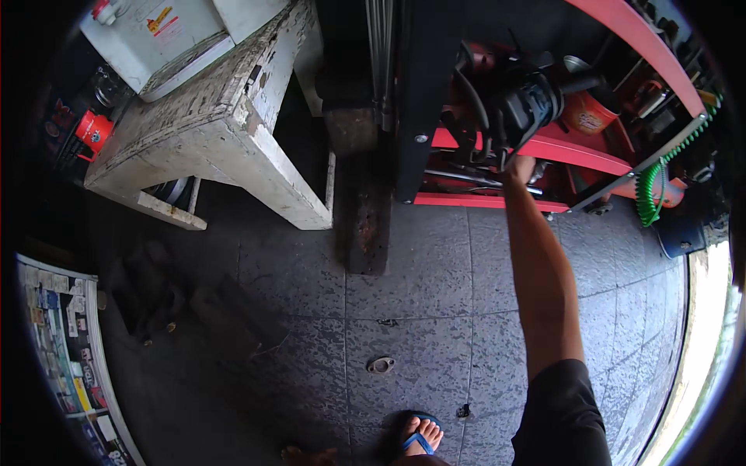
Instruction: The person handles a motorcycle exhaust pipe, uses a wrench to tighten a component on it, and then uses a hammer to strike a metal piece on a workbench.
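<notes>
My right arm stretches forward from the lower right, and my right hand (524,166) reaches into the lower shelf of a red and black tool cart (575,154). Its fingers are hidden in the shadow under a dark coiled or bulky part, so what they touch cannot be made out. Close by the hand lies a shiny metal bar (465,178) among other dark tools on that shelf. Above the hand, the bulky black part (528,105) sits on the upper tray, with an orange-red tub (589,113) beside it. My left hand is out of view.
A worn white wooden bench (225,128) stands at the upper left, with a red cup (94,130) near it. A green coiled hose (646,198) hangs at the cart's right. On the tiled floor lie a small metal flange (381,365) and a dark beam-like base (368,233).
</notes>
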{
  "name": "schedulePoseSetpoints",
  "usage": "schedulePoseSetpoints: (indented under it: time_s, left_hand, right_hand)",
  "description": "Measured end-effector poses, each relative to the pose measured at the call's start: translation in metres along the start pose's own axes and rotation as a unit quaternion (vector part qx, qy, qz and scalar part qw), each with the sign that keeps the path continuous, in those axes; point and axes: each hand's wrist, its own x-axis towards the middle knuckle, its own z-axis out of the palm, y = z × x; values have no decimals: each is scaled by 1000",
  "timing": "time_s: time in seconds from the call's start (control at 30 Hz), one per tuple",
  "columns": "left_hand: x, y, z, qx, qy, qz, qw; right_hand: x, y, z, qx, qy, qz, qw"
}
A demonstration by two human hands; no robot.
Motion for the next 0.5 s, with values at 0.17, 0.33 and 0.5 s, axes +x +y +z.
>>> schedulePoseSetpoints:
  time_s: [0.17, 0.33, 0.5]
  left_hand:
    - [38, 26, -133, -295, -141, -91, 941]
    - [90, 45, -200, -460, -124, -214, 852]
    - [115, 34, -189, -399, -46, -210, 891]
  right_hand:
    - [49, 44, -23, -227, -257, -69, 937]
    - [64, 52, -44, -276, -312, -110, 902]
    - [49, 94, -64, -138, -196, -143, 960]
